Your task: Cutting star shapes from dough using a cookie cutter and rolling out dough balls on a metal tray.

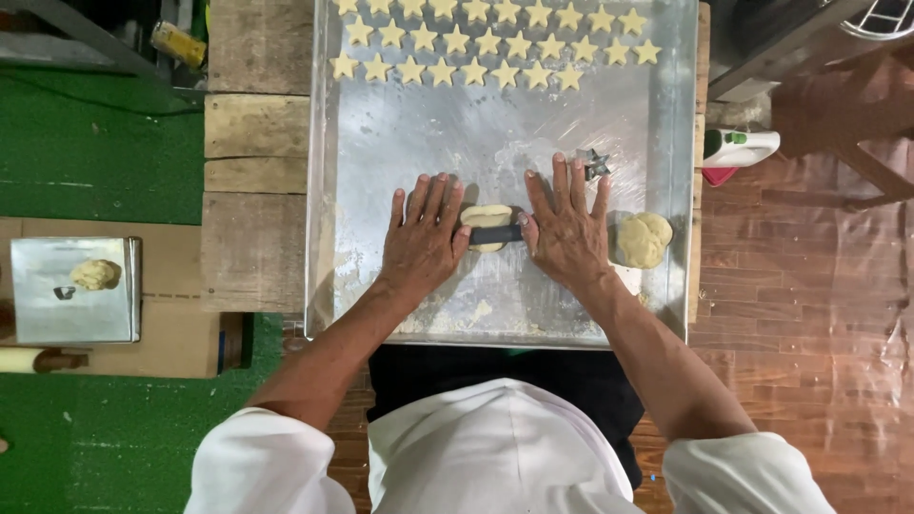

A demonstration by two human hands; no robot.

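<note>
Dough (486, 217) lies under a dark roller (496, 234) pressed by flat hands: left (426, 238), right (566, 231).

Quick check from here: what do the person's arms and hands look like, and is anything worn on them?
Both arms are bare from short white sleeves down. The left hand and right hand are bare: no gloves, rings, watch or bands show.

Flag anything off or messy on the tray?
Nothing stands out. Star cutouts sit in neat rows, left hand and right hand press a dark roller over dough; only flour smears on the tray.
</note>
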